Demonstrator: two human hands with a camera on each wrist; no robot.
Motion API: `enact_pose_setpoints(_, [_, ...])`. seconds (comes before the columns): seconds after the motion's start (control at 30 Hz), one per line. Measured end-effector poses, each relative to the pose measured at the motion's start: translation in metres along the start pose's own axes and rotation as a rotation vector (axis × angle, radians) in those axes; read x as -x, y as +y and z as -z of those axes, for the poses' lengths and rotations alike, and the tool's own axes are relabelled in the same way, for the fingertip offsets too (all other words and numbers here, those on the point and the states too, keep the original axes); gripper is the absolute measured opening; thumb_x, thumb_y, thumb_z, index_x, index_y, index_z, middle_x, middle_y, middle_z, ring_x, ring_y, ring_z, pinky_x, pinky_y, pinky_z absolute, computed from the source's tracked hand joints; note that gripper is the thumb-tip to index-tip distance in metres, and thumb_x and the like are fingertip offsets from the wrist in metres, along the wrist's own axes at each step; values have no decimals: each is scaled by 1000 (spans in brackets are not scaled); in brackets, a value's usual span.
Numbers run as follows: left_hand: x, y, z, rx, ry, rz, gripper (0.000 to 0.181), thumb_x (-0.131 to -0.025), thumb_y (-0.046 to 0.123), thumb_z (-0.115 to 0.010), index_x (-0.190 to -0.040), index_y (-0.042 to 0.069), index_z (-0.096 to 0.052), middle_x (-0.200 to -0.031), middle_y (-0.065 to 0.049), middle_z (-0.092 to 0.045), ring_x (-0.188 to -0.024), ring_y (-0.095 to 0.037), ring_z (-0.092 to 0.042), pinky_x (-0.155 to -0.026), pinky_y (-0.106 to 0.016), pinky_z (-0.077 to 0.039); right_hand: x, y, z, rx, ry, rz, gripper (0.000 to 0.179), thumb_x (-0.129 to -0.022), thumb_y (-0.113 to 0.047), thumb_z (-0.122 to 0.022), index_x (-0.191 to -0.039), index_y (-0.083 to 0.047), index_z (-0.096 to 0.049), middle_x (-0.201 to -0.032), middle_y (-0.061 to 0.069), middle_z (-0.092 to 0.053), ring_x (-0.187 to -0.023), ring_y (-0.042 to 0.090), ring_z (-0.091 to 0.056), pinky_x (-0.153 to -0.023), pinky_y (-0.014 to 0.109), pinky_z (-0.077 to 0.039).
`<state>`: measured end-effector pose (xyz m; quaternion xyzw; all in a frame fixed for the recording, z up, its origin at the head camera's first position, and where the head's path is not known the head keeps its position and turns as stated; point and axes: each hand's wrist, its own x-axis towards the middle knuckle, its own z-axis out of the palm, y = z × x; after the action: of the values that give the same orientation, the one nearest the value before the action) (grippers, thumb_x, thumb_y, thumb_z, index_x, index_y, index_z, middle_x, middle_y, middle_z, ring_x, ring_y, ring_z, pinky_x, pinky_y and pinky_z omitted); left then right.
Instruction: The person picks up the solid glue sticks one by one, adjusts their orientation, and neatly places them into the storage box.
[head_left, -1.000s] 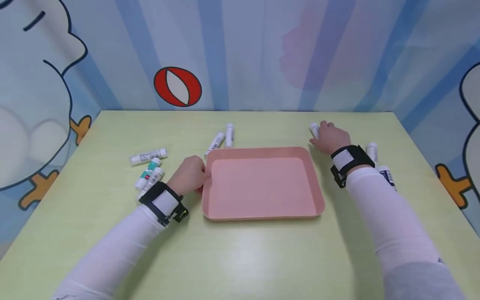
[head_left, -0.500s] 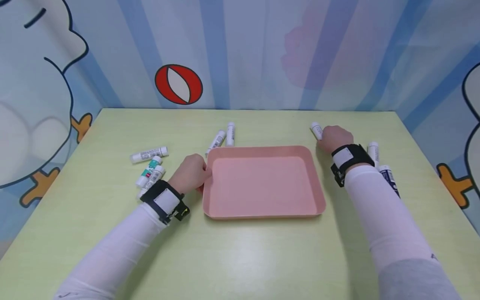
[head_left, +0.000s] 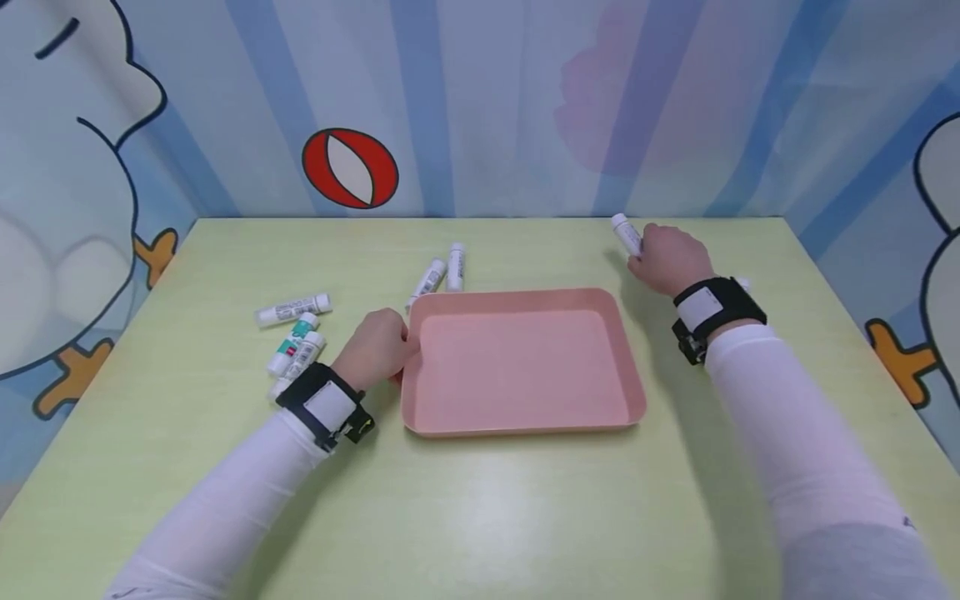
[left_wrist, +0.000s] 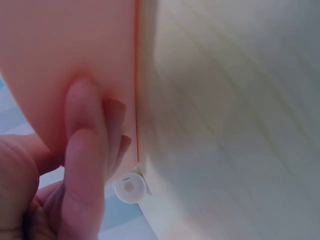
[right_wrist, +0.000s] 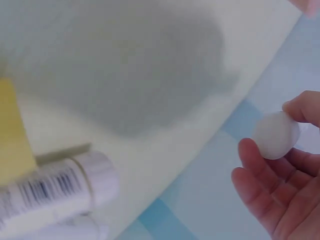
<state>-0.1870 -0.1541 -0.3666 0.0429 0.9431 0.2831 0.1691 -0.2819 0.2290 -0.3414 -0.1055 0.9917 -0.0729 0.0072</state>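
Note:
My left hand (head_left: 375, 348) pinches the left rim of a shallow pink tray (head_left: 523, 362), thumb over the edge and fingers along its outer wall in the left wrist view. Up at the back right, my right hand (head_left: 673, 260) holds a white glue stick (head_left: 627, 234) with printed label, tilted away to the left. In the right wrist view its round white end (right_wrist: 274, 136) sits between thumb and fingers, above the table, with the hand's shadow below. Two white glue sticks (head_left: 455, 268) lie just behind the tray's far left corner.
Left of the left hand lie several glue sticks, one with a teal band (head_left: 292, 343) and one set crosswise (head_left: 292, 310). Another, with a barcode (right_wrist: 55, 190), lies near the right wrist, mostly hidden in the head view. A cartoon-print backdrop (head_left: 495, 108) stands behind the table.
My right hand has closed on the glue stick and raised it off the table, toward the back. The left hand and tray have stayed in place.

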Motion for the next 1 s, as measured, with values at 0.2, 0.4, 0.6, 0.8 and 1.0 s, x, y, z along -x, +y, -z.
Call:
enact_pose_setpoints(0.2, [-1, -11, 3, 19, -26, 35, 27, -91, 29, -51, -78, 6, -60, -63, -6, -60, -56, -19, -57, -52, -28, -42, 5, -22, 14, -8, 31, 102, 25, -87, -24, -45, -93, 0, -47, -76, 12, -49, -61, 25, -46, -54, 38, -38])
enact_pose_setpoints(0.4, [1, -18, 14, -47, 34, 31, 44, -87, 52, -50, -85, 9, -60, -60, -6, -57, -55, -21, -55, -53, -30, -40, 15, -50, 21, 51, 60, 261, 22, -87, -23, -48, -93, -2, -49, -75, 8, -49, -59, 21, -46, -52, 36, -40])
enact_pose_setpoints(0.6, [4, -15, 24, -272, 335, -172, 51, -86, 54, -49, -105, 8, -58, -62, -2, -55, -50, -15, -49, -47, -30, -39, 32, -72, 16, 148, 84, 449, 22, -85, -24, -55, -94, -4, -50, -79, 4, -49, -59, 17, -46, -53, 34, -43])
enact_pose_setpoints(0.8, [5, 2, 30, -383, 533, -324, 60, -84, 54, -51, -121, 7, -50, -96, -10, -63, -65, -19, -57, -50, -32, -44, 46, -94, 9, 214, 65, 594, 26, -84, -24, -58, -100, -5, -52, -85, 4, -53, -64, 15, -49, -58, 32, -46])
enact_pose_setpoints(1.0, [5, 23, 25, -551, 542, -545, 76, -82, 61, -48, -135, 9, -36, -133, -15, -41, -119, -30, -40, -98, -47, -29, 60, -111, 5, 268, 63, 705, 30, -83, -27, -62, -101, -6, -51, -86, 4, -54, -67, 15, -50, -56, 30, -46])
